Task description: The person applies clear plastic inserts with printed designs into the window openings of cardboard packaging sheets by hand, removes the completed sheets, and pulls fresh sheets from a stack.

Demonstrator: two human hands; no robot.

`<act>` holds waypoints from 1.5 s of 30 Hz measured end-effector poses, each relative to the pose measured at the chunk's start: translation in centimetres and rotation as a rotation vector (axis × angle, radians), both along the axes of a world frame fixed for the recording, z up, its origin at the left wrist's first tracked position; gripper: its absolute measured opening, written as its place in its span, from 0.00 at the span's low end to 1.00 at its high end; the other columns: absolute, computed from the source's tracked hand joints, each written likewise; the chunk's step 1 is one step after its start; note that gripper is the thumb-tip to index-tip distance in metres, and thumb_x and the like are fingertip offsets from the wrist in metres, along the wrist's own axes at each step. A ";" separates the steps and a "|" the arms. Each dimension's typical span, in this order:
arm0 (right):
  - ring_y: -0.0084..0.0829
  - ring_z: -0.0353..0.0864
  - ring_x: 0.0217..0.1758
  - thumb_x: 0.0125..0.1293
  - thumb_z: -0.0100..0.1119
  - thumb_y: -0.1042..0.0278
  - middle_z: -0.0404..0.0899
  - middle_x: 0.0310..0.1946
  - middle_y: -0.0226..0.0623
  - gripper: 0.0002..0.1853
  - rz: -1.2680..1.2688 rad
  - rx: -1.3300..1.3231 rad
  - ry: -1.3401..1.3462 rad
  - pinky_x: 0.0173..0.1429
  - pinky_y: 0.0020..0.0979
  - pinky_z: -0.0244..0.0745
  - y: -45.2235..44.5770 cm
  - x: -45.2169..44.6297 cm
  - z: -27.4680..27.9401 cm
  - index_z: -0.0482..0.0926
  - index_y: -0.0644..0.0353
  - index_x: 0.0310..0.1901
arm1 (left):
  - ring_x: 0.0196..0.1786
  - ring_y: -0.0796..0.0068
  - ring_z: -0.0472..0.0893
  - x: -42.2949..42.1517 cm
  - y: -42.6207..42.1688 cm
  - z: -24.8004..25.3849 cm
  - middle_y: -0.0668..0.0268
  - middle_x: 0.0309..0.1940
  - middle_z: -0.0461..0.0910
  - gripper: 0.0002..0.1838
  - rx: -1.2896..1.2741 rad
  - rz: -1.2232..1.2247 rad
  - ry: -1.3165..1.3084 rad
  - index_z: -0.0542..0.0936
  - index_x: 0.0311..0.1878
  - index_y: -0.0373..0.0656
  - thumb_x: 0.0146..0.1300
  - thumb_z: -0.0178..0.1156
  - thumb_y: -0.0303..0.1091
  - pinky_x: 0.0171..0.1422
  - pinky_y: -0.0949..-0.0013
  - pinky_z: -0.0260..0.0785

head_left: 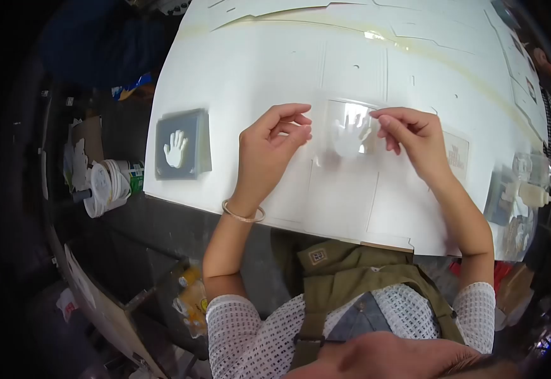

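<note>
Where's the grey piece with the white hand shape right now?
Head view: the grey piece lies on the white surface, near its left edge, left of the person's left hand.

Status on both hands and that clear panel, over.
Left hand left of clear panel; right hand at its right edge, contact unclear. Grey stack farther left, not between.

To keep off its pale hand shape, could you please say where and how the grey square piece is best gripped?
Probably by the right edge of the grey square piece, coming from the right with the left hand: that side faces the hand, and the pale hand shape sits inside a plain border.
</note>
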State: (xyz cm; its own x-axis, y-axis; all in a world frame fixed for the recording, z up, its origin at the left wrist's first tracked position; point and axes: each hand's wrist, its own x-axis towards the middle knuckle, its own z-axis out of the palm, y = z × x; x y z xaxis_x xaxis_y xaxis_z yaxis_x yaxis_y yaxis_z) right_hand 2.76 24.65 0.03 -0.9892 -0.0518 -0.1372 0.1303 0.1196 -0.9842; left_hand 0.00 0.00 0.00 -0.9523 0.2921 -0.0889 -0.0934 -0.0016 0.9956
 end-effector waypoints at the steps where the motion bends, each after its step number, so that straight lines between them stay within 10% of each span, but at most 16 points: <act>1: 0.14 0.69 0.19 0.65 0.57 0.71 0.77 0.22 0.29 0.08 -0.052 0.025 -0.035 0.21 0.17 0.62 0.5 0.1 0.0 0.82 0.64 0.42 | 0.36 0.74 0.81 0.4 0.1 0.2 0.63 0.39 0.81 0.11 -0.145 0.035 0.142 0.80 0.47 0.41 0.60 0.60 0.25 0.42 0.75 0.76; 45: 0.14 0.66 0.23 0.61 0.60 0.78 0.74 0.23 0.27 0.09 -0.034 0.408 0.142 0.26 0.18 0.63 0.8 -2.0 -5.4 0.81 0.63 0.44 | 0.35 0.68 0.78 -1.7 -1.1 -3.1 0.69 0.38 0.83 0.13 -0.590 -0.412 0.609 0.83 0.34 0.42 0.41 0.70 0.27 0.38 0.70 0.74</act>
State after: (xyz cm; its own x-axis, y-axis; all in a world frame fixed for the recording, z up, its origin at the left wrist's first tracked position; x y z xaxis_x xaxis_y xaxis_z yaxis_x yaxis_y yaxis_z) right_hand 0.74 25.46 -5.33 -0.9999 0.0111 -0.0021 0.0074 0.5011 -0.8654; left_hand -1.65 -1.14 -3.07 -0.7155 0.6824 0.1495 0.5623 0.4356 0.7030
